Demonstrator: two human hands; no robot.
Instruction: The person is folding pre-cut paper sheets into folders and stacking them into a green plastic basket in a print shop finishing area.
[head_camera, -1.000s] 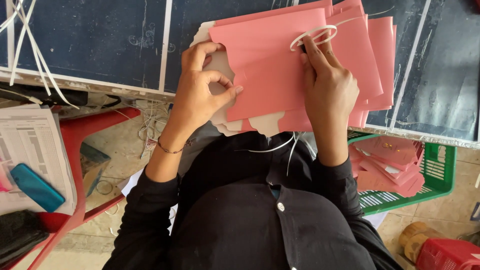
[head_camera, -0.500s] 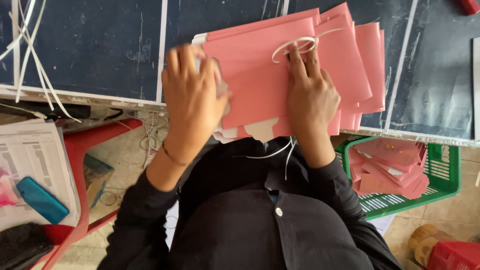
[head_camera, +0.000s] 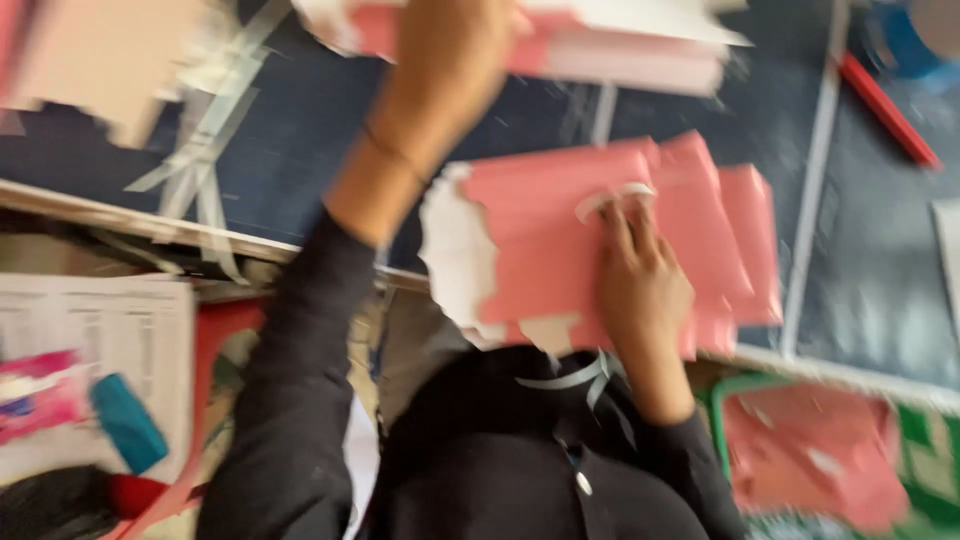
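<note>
Here, my right hand (head_camera: 640, 280) presses flat on the pink paper-bag stack (head_camera: 600, 250), fingers extended on its white handle (head_camera: 612, 197), pinning it to the bench (head_camera: 860, 270). My left hand (head_camera: 450, 60) reaches beyond; its grip is unclear.

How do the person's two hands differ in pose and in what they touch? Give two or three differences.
The left hand is stretched far forward and raised to the upper pink stack; the right hand lies flat, close to the body. The left hand is motion-blurred, its fingers unclear; the right hand's fingers press the nearer pink sheets by a white loop. Both arms wear dark sleeves.
</note>
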